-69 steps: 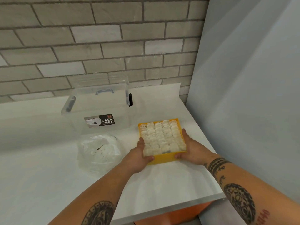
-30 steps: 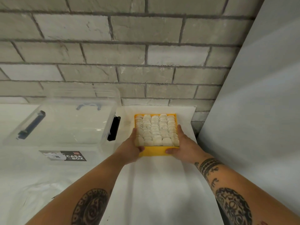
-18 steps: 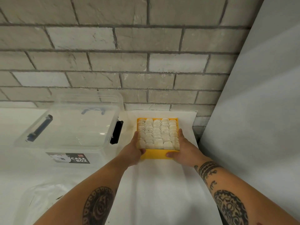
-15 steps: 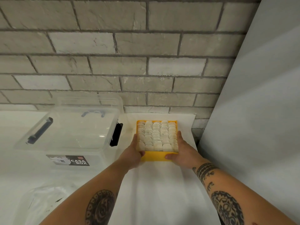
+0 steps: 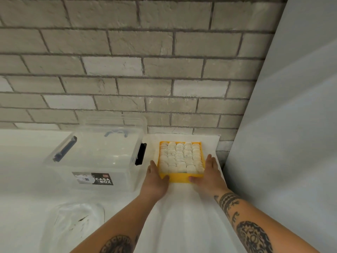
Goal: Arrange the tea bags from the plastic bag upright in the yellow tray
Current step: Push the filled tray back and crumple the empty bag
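The yellow tray (image 5: 179, 177) sits on the white counter near the brick wall, in the back right corner. Several white tea bags (image 5: 180, 157) stand packed upright in rows and fill it. My left hand (image 5: 155, 178) lies along the tray's left side with straight fingers, its thumb against the front wall. My right hand (image 5: 209, 175) mirrors it on the right side, thumb touching the front wall. The clear plastic bag (image 5: 73, 223) lies crumpled at the near left and looks nearly empty.
A clear lidded storage box (image 5: 98, 157) labelled CASA BOX stands just left of the tray. The grey brick wall (image 5: 164, 88) runs behind. A tall grey panel (image 5: 282, 143) closes off the right side, close to my right hand.
The tray went from the counter's near part back to the wall beside the box. My thumbs have come off its top edge and my fingers now lie straight beside it.
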### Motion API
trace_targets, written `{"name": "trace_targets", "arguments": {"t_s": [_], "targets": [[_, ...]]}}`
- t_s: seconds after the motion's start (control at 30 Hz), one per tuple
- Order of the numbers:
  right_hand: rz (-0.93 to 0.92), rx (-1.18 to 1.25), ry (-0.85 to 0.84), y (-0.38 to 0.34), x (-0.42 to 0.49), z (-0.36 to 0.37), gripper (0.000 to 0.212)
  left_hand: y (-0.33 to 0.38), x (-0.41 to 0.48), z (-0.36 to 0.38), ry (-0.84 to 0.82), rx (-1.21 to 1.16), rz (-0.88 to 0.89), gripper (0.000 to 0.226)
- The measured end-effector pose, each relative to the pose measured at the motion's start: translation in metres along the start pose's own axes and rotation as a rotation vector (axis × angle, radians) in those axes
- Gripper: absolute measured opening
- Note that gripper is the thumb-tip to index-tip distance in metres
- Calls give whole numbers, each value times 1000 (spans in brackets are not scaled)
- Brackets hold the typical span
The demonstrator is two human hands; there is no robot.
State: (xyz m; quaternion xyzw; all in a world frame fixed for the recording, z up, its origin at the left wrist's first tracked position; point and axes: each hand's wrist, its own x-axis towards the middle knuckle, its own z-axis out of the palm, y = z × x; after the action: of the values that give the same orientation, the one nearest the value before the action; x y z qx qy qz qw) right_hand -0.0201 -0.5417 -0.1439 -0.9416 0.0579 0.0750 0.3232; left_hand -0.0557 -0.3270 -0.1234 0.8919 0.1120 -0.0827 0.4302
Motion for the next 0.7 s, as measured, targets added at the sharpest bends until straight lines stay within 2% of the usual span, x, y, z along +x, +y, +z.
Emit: {"name": "trace_targets", "arguments": {"t_s": [0.13, 0.27, 0.37, 0.47, 0.6, 0.7], "targets": [[-51, -41, 122, -8, -39, 14, 98, 1, -36, -18, -3, 65, 90, 64], [-122, -19, 212, -17, -88, 44, 65, -7, -76, -57, 13, -34, 137, 29], [-158, 90, 161, -33, -124, 75, 33, -23, -99, -100, 79, -166, 155, 17], [-140, 227, 21, -64, -157, 102, 7, -47, -111, -153, 174, -199, 130, 17], [-77, 423, -116, -115, -194, 137, 14, -96, -112, -215, 423, -55, 70, 14], [0, 462, -220, -150, -216, 161, 46, -148, -101, -237, 356, 121, -130, 29]]}}
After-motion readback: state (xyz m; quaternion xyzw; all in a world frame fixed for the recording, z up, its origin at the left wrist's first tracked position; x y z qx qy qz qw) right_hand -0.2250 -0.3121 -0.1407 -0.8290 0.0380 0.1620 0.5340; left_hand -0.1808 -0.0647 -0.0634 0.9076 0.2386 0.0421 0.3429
